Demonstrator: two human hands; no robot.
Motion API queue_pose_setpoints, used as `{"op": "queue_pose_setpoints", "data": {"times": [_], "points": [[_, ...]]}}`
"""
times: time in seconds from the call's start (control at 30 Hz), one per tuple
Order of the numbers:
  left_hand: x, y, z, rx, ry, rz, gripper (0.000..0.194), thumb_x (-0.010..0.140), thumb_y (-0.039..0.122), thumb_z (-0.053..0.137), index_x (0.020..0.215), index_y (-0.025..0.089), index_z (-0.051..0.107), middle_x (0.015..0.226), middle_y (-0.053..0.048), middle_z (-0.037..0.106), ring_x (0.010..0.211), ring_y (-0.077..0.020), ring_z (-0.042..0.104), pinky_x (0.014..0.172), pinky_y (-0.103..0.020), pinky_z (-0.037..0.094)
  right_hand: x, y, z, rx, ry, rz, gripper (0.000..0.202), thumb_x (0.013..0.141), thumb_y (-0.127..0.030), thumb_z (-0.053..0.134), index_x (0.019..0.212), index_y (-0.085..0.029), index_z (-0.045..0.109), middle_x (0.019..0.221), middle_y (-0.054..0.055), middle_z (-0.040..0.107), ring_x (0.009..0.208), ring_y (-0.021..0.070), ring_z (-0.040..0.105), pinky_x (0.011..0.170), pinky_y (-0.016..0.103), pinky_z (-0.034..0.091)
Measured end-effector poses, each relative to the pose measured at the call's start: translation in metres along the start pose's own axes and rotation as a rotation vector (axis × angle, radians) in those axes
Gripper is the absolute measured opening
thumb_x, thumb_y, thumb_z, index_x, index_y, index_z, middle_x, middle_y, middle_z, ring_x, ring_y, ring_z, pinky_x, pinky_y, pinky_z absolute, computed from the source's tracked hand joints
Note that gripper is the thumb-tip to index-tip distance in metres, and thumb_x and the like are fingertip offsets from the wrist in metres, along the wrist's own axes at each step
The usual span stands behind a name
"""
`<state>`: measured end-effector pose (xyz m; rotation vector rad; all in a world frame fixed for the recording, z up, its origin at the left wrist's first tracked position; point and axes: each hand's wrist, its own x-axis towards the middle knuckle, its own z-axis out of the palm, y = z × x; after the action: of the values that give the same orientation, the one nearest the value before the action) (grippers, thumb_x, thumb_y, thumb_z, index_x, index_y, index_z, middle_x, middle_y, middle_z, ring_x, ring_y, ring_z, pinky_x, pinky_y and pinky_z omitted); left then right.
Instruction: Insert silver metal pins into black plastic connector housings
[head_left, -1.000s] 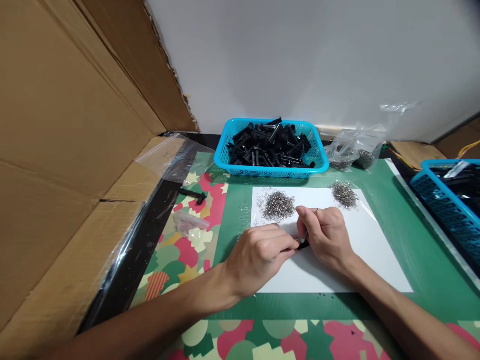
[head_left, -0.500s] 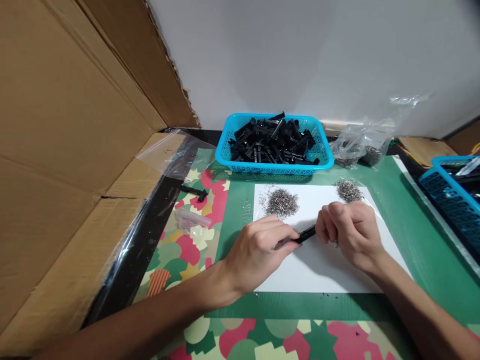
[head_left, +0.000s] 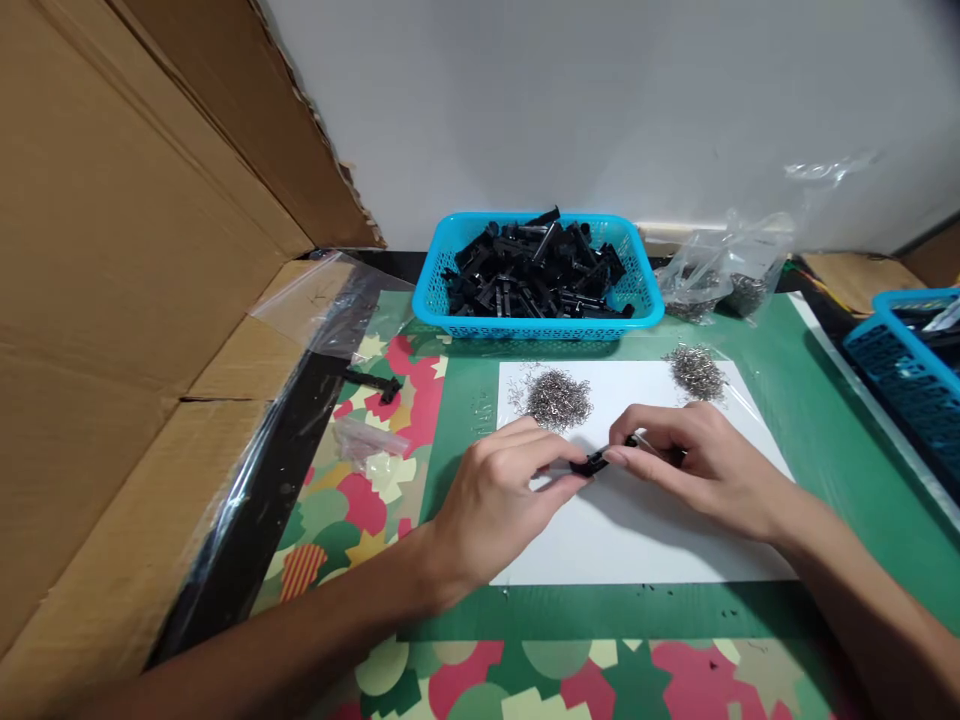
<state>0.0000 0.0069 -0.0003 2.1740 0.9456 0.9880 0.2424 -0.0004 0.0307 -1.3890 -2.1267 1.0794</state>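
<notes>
Above the white sheet point(head_left: 645, 545), a small, narrow black plastic part point(head_left: 596, 461) is held between both hands. My left hand point(head_left: 514, 480) pinches its left end between thumb and fingertips. At the other end, the thumb and index finger of my right hand point(head_left: 694, 460) close on the part; a thin pale sliver shows by those fingers, too small to name. Behind my left hand lies a heap of tiny bent metal pieces, like small springs point(head_left: 559, 400). A second metal heap point(head_left: 696, 373) sits beyond my right hand.
A blue basket point(head_left: 540, 330) full of black plastic parts stands at the back. Clear bags with metal pieces point(head_left: 701, 290) are beside it. Another blue basket point(head_left: 907, 355) is at the right. On the left lie a loose black part point(head_left: 375, 382), a plastic bag point(head_left: 371, 440) and cardboard point(head_left: 142, 250).
My right hand has turned from a curled fist to a pinch on the right end of the black part. The left hand keeps its hold; the view has shifted slightly.
</notes>
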Motion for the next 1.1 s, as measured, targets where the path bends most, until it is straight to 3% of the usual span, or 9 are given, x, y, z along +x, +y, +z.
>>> {"op": "queue_pose_setpoints", "data": {"times": [0.13, 0.23, 0.33, 0.43, 0.6, 0.77, 1.1], "points": [[0.003, -0.001, 0.001, -0.047, 0.054, -0.152, 0.026, 0.073, 0.003, 0.095, 0.09, 0.018, 0.082, 0.071, 0.003, 0.071, 0.062, -0.0124, 0.06, 0.058, -0.024, 0.045, -0.005, 0.005, -0.003, 0.02, -0.037, 0.038, 0.021, 0.111, -0.045, 0.052, 0.11, -0.025, 0.056, 0.054, -0.011, 0.045, 0.05, 0.0122, 0.032, 0.05, 0.026, 0.024], [0.004, -0.002, 0.001, -0.045, 0.063, -0.16, 0.028, 0.071, 0.003, 0.096, 0.089, 0.017, 0.08, 0.071, 0.004, 0.07, 0.06, -0.011, 0.057, 0.056, -0.024, 0.042, -0.007, 0.003, -0.003, -0.02, -0.039, 0.042, 0.012, 0.113, -0.036, 0.041, 0.12, -0.027, 0.044, 0.057, -0.012, 0.042, 0.051, 0.0141, 0.036, 0.052, 0.025, 0.028], [0.005, -0.002, 0.001, -0.044, 0.05, -0.128, 0.029, 0.072, 0.0, 0.095, 0.089, 0.016, 0.079, 0.073, 0.004, 0.071, 0.06, -0.01, 0.056, 0.056, -0.023, 0.042, -0.008, -0.001, -0.001, -0.113, -0.076, 0.059, 0.009, 0.114, -0.034, 0.039, 0.121, -0.028, 0.039, 0.062, -0.01, 0.049, 0.054, 0.0156, 0.044, 0.055, 0.026, 0.032], [0.004, -0.002, 0.001, -0.027, 0.038, -0.088, 0.028, 0.073, 0.0, 0.095, 0.088, 0.015, 0.077, 0.075, 0.004, 0.072, 0.061, -0.0104, 0.057, 0.058, -0.024, 0.044, -0.009, -0.001, 0.001, -0.207, -0.092, 0.01, 0.009, 0.114, -0.032, 0.039, 0.112, -0.027, 0.046, 0.068, -0.006, 0.06, 0.055, 0.0157, 0.049, 0.055, 0.027, 0.031], [0.003, -0.005, 0.002, -0.005, 0.003, 0.007, 0.022, 0.08, 0.001, 0.09, 0.091, 0.014, 0.076, 0.08, 0.001, 0.076, 0.068, -0.013, 0.061, 0.063, -0.026, 0.045, -0.012, 0.003, 0.004, -0.197, 0.0, -0.116, 0.016, 0.11, -0.028, 0.05, 0.097, -0.023, 0.059, 0.069, -0.003, 0.063, 0.054, 0.0127, 0.054, 0.054, 0.026, 0.033], [0.001, -0.009, 0.004, 0.008, 0.004, 0.083, 0.015, 0.086, 0.003, 0.085, 0.094, 0.013, 0.077, 0.083, -0.003, 0.077, 0.071, -0.0155, 0.064, 0.066, -0.028, 0.048, -0.014, 0.0, 0.004, -0.153, 0.038, -0.186, 0.015, 0.107, -0.017, 0.053, 0.106, -0.022, 0.067, 0.078, -0.002, 0.072, 0.06, 0.011, 0.062, 0.059, 0.024, 0.041], [0.0, -0.009, 0.003, -0.041, 0.007, 0.064, 0.013, 0.086, 0.001, 0.083, 0.091, 0.012, 0.078, 0.079, -0.003, 0.075, 0.071, -0.015, 0.064, 0.063, -0.027, 0.047, -0.013, -0.003, 0.005, -0.166, 0.039, -0.215, 0.015, 0.107, -0.017, 0.053, 0.106, -0.021, 0.067, 0.075, -0.002, 0.071, 0.057, 0.0108, 0.062, 0.056, 0.024, 0.04]]}}
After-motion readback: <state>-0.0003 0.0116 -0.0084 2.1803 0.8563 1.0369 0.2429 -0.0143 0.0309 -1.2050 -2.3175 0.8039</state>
